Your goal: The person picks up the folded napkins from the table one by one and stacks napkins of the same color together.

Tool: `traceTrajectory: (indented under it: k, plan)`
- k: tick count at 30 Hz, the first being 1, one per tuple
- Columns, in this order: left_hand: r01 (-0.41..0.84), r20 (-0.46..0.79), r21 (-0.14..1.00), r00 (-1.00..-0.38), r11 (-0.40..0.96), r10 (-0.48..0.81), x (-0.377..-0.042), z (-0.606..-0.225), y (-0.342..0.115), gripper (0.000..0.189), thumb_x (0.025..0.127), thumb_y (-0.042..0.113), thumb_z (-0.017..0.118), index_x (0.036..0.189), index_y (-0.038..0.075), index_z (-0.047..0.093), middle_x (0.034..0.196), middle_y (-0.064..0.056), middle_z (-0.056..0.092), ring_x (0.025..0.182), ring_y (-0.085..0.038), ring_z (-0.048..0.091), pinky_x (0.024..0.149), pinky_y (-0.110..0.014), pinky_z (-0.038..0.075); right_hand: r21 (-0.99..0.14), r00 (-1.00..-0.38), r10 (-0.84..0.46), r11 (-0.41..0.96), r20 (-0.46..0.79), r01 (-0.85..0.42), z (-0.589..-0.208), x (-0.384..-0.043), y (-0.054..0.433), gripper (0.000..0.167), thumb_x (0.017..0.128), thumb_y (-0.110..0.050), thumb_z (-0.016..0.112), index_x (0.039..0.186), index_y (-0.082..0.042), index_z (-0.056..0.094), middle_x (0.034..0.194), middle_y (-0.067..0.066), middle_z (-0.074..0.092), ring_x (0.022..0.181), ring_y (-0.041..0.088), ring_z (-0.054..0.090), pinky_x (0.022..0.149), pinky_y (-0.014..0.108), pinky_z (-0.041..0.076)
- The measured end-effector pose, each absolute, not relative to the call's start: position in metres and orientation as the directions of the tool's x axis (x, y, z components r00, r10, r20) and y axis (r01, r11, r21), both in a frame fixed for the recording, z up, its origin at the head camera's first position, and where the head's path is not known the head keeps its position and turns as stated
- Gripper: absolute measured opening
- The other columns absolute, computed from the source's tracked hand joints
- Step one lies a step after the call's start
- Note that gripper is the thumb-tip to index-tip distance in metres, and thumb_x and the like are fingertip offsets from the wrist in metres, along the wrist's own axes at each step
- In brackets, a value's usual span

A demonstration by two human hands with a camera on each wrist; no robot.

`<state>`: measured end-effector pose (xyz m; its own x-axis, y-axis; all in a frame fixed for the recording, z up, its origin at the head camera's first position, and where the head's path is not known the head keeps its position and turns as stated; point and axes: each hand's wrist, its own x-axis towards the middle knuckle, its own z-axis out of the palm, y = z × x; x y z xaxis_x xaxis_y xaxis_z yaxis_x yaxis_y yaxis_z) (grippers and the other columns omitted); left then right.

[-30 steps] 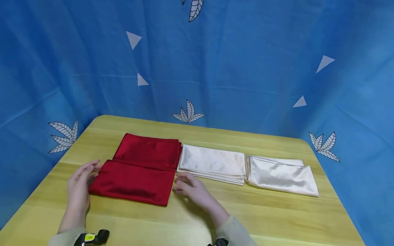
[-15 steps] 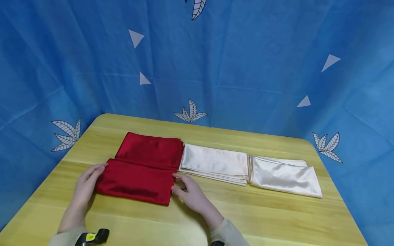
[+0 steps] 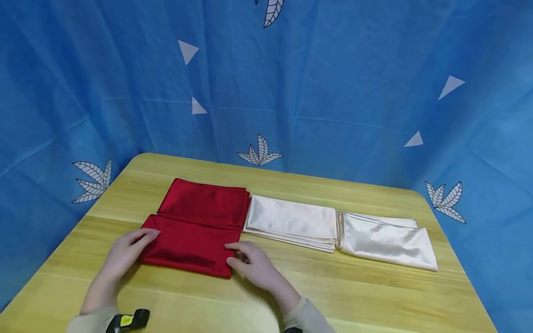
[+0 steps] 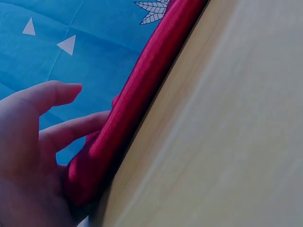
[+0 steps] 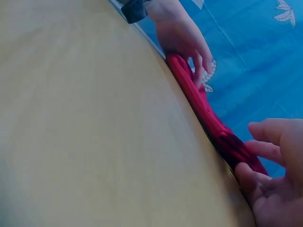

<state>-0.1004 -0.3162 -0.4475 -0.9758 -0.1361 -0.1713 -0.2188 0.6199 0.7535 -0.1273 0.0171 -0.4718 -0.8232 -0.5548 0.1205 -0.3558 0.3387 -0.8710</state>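
Observation:
A folded red satin cloth (image 3: 189,245) lies flat near the front left of the table. My left hand (image 3: 127,252) rests at its left edge, fingertips touching its top. In the left wrist view the cloth's front edge (image 4: 142,85) runs past extended fingers. On the opposite side, my right hand (image 3: 258,266) touches the right edge with thumb and fingers spread slightly apart. The right wrist view shows this hand (image 5: 277,175) beside the red cloth (image 5: 208,116), with the left hand at the far end. Behind it lies a second folded red cloth (image 3: 204,203), touching along the seam between them.
Two folded white satin cloths, a left one (image 3: 291,217) and a right one (image 3: 387,240), lie in a row to the right of the red ones. All rest on a wooden table (image 3: 208,305). A blue patterned curtain (image 3: 333,83) hangs close behind its back edge.
Both hands have closed in from the sides onto the front red cloth. The left hand moved right onto its left edge, and the right hand moved slightly left onto its right edge.

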Motion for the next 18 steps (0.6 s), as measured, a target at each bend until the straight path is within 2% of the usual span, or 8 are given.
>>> traceTrajectory:
  k: [3,9,14,17,18]
  plan:
    - [-0.198,-0.155,0.742,-0.980,0.641,-0.123,-0.101,-0.450,-0.316,0.061,0.095,0.053,0.049,0.129,0.003,0.057,0.136,-0.029,0.046,0.125,-0.044,0.039,0.100,-0.059,0.031,-0.828,-0.822,-0.554,0.393,0.133,-0.400,-0.474,-0.126,0.012,0.029,0.090,-0.022,0.066,0.118,-0.014,0.067,0.098,-0.001,0.057,0.081,0.006,0.051,0.073,0.022,0.045]
    - [-0.116,-0.088,0.740,-0.993,0.663,-0.075,-0.102,-0.457,-0.313,0.049,0.094,0.045,0.056,0.123,0.006,0.063,0.131,-0.027,0.051,0.121,-0.044,0.043,0.095,-0.058,0.034,-0.750,-0.826,-0.546,0.486,0.140,-0.448,-0.475,-0.124,0.005,0.028,0.088,-0.023,0.067,0.116,-0.021,0.067,0.114,-0.001,0.060,0.106,0.013,0.055,0.090,0.030,0.045]
    - [-0.102,-0.072,0.811,-0.995,0.576,-0.074,-0.102,-0.460,-0.313,0.048,0.090,0.040,0.064,0.126,0.008,0.061,0.138,-0.023,0.045,0.129,-0.043,0.034,0.101,-0.061,0.027,-0.731,-0.826,-0.543,0.502,0.149,-0.462,-0.475,-0.124,0.004,0.029,0.088,-0.020,0.067,0.117,-0.022,0.067,0.118,-0.001,0.060,0.110,0.015,0.056,0.091,0.031,0.046]
    - [-0.075,-0.035,0.830,-0.996,0.552,-0.083,-0.101,-0.462,-0.313,0.045,0.089,0.037,0.067,0.123,0.008,0.063,0.136,-0.018,0.049,0.129,-0.040,0.035,0.102,-0.060,0.028,-0.746,-0.831,-0.536,0.490,0.151,-0.452,-0.476,-0.124,0.005,0.029,0.088,-0.018,0.067,0.117,-0.023,0.068,0.120,-0.002,0.060,0.111,0.015,0.056,0.091,0.031,0.046]
    - [-0.067,-0.021,0.833,-0.996,0.549,-0.090,-0.101,-0.463,-0.313,0.043,0.089,0.036,0.067,0.122,0.008,0.064,0.133,-0.014,0.052,0.129,-0.034,0.037,0.101,-0.059,0.029,-0.755,-0.833,-0.532,0.482,0.151,-0.444,-0.476,-0.124,0.005,0.029,0.088,-0.017,0.067,0.116,-0.023,0.069,0.121,-0.002,0.060,0.112,0.015,0.056,0.091,0.032,0.046]
